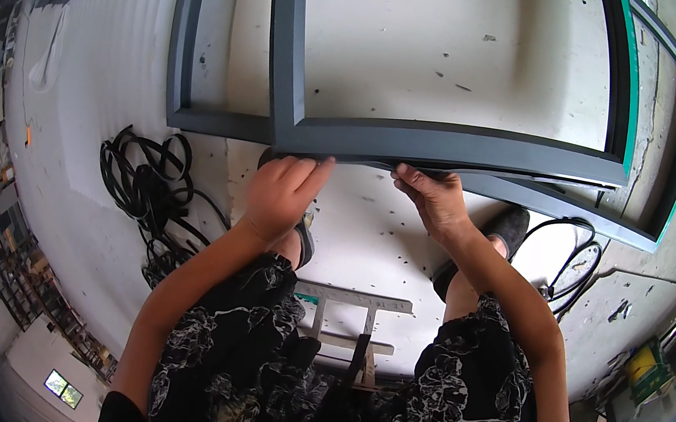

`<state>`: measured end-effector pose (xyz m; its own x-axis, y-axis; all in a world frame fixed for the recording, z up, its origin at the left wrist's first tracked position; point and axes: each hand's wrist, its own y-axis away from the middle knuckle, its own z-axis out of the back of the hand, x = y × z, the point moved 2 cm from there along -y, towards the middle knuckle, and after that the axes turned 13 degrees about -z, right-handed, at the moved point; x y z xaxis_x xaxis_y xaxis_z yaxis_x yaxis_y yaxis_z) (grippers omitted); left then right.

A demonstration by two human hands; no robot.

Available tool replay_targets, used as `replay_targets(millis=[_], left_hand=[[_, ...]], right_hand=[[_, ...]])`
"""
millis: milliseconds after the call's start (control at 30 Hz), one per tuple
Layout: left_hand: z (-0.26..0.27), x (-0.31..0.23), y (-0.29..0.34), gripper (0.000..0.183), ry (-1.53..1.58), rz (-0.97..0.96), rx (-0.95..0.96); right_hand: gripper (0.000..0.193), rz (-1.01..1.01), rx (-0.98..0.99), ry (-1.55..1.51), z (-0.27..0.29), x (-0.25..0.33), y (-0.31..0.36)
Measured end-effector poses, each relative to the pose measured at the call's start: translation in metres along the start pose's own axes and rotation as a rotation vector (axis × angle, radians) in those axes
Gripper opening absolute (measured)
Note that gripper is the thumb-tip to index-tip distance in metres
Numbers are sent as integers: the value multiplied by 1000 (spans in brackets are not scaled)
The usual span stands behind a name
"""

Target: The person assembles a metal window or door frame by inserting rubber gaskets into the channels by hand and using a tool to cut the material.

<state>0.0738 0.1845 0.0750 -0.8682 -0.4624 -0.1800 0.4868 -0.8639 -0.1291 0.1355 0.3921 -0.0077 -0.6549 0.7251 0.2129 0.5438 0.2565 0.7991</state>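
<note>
In front of me lies a dark grey metal window frame (pixel 469 149), its near rail running left to right. A thin black rubber strip (pixel 363 162) follows the outer side of that rail. My left hand (pixel 281 195) is closed at the strip, fingers bunched against the rail's left part. Further right, my right hand (pixel 435 201) pinches the strip between thumb and fingers. Toward the right end the strip stands slightly apart from the rail. Parts of both hands' fingertips are hidden under the rail.
A second grey frame (pixel 565 212) with green edging lies beneath the first. Coiled black strip (pixel 145 182) rests on the floor at left, with another loop (pixel 584 261) at right. My shoes (pixel 508 228) flank the hands. A low metal stand (pixel 355 299) is between my legs.
</note>
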Motion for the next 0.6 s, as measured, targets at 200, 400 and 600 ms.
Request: replay_targets(millis=[200, 400, 600], left_hand=[[-19, -4, -2, 25, -52, -10, -9], [-28, -6, -5, 17, -61, -39, 16], [-29, -4, 0, 20, -130, -111, -20]], right_hand=[[10, -7, -80, 74, 2, -6, -6], [10, -34, -76, 69, 0, -7, -1], [15, -22, -55, 77, -13, -18, -12]])
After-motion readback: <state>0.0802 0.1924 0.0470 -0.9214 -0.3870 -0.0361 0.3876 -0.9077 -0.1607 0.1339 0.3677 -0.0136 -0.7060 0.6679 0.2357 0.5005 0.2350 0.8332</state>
